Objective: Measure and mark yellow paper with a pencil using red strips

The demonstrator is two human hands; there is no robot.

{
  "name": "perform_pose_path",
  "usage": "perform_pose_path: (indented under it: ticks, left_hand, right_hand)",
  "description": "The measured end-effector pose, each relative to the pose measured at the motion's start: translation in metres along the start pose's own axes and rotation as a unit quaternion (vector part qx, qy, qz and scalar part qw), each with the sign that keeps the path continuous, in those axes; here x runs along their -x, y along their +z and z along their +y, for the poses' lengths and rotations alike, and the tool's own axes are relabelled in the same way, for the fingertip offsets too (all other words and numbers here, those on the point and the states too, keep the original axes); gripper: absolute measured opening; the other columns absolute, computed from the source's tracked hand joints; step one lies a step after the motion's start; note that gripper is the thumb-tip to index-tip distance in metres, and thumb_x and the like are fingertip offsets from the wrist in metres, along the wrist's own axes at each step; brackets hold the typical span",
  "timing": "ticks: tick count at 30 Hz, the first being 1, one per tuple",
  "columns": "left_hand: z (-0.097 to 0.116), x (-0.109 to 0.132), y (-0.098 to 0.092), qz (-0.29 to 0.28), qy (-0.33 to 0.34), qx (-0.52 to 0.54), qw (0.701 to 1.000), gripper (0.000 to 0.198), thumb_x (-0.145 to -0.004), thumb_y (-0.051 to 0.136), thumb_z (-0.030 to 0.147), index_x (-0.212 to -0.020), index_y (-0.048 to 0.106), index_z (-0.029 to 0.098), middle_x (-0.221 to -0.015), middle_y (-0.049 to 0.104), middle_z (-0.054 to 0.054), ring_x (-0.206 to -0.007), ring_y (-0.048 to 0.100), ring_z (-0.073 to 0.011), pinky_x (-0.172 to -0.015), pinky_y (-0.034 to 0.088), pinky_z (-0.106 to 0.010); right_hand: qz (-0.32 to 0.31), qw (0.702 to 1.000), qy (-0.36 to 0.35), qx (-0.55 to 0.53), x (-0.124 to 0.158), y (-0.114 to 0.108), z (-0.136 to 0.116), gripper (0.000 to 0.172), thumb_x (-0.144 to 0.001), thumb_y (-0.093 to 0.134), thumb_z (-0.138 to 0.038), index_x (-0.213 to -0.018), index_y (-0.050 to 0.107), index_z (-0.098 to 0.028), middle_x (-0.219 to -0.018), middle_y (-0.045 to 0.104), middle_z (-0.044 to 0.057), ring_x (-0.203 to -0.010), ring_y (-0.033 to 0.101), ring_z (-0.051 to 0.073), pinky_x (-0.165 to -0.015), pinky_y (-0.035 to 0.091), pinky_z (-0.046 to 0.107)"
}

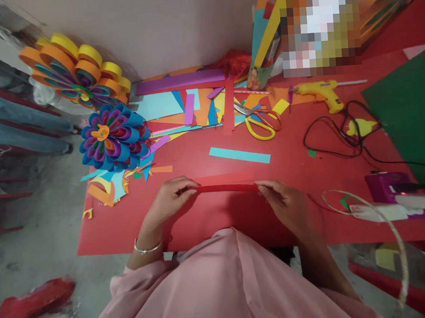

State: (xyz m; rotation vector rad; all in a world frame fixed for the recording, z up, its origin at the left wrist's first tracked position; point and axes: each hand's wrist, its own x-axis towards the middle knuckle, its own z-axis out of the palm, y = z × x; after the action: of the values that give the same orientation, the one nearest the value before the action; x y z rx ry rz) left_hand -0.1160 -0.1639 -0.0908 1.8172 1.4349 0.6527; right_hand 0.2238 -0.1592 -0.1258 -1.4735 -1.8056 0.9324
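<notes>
Left hand (172,198) and right hand (284,200) pinch opposite ends of a narrow red paper strip (227,188), held level over a smooth red tabletop (109,232), a flat light-blue paper strip (239,155) lying just beyond.

The left hand (173,196) and right hand (286,203) face each other, thumbs pinched to fingers; behind each grip, the left forearm (150,232) and right forearm (321,260) slant outward.
</notes>
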Motion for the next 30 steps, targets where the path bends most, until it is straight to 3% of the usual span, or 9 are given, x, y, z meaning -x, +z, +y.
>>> perform_pose_path:
  ticks: [6,18,23,27,30]
  left_hand:
    - [-0.004,0.021,0.019,0.015,0.049,-0.092,0.994,0.019,-0.102,0.057,0.023,-0.101,0.076,0.022,-0.098,0.076,-0.006,-0.089,0.072,-0.0164,-0.08,0.056,-0.029]
    - [-0.014,0.034,0.025,0.058,0.004,-0.086,0.995,0.017,-0.098,0.066,0.026,-0.112,0.075,0.022,-0.1,0.076,-0.006,-0.086,0.073,-0.017,-0.078,0.059,-0.029]
    - [-0.017,0.04,0.03,0.054,0.005,-0.09,0.994,0.026,-0.095,0.072,0.033,-0.118,0.073,0.024,-0.1,0.072,-0.006,-0.077,0.067,-0.0144,-0.071,0.057,-0.028]
    - [-0.018,0.045,0.031,0.06,-0.004,-0.116,0.991,0.027,-0.097,0.069,0.032,-0.122,0.07,0.025,-0.116,0.067,-0.008,-0.084,0.068,-0.0143,-0.075,0.058,-0.028]
    - [-0.018,0.046,0.029,0.075,-0.006,-0.151,0.986,0.032,-0.095,0.072,0.034,-0.126,0.068,0.025,-0.12,0.065,-0.009,-0.102,0.069,-0.0194,-0.083,0.059,-0.031]
  right_hand:
    - [0.005,0.985,-0.116,0.129,0.006,0.003,0.012,0.023,-0.104,0.058,-0.036,-0.104,0.079,-0.026,-0.1,0.08,0.004,-0.092,0.071,0.025,-0.082,0.056,0.039]
    - [-0.038,0.987,-0.069,0.137,0.002,0.013,0.011,0.026,-0.105,0.053,-0.036,-0.115,0.073,-0.024,-0.11,0.078,0.007,-0.098,0.074,0.025,-0.085,0.059,0.038]
    - [-0.015,0.987,-0.071,0.144,0.006,0.02,0.014,0.027,-0.105,0.052,-0.036,-0.118,0.072,-0.025,-0.113,0.077,0.009,-0.101,0.074,0.026,-0.088,0.059,0.042]
    - [0.033,0.983,-0.097,0.153,0.009,0.021,0.016,0.031,-0.103,0.055,-0.036,-0.128,0.068,-0.023,-0.122,0.074,0.012,-0.112,0.071,0.027,-0.094,0.059,0.044]
    - [0.035,0.979,-0.103,0.173,0.013,0.018,0.018,0.032,-0.103,0.056,-0.036,-0.13,0.067,-0.023,-0.123,0.073,0.013,-0.112,0.071,0.028,-0.094,0.059,0.044]
